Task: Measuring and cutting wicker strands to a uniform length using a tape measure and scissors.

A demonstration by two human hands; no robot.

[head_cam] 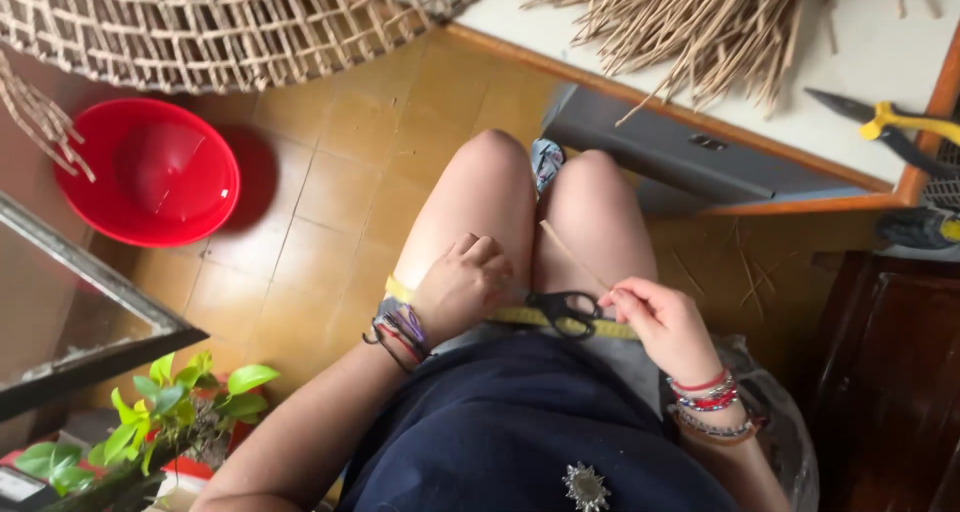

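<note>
I am seated, looking down at my bare knees. My left hand [462,284] rests curled on my left thigh, pressing on a yellow measuring tape [520,316] that lies across both legs. My right hand [660,322] pinches a thin pale reed stick [570,254] that slants up to the left over my right thigh. Black-handled scissors [562,310] lie on the tape between the two hands. Both wrists wear several bead and thread bracelets.
A red plastic bowl [148,170] sits on the tiled floor at left. A woven reed piece [220,22] hangs at top left. Loose reeds [700,22] and yellow-handled pliers [890,127] lie on the white table. A green plant [170,412] stands at bottom left beside a glass case [80,322].
</note>
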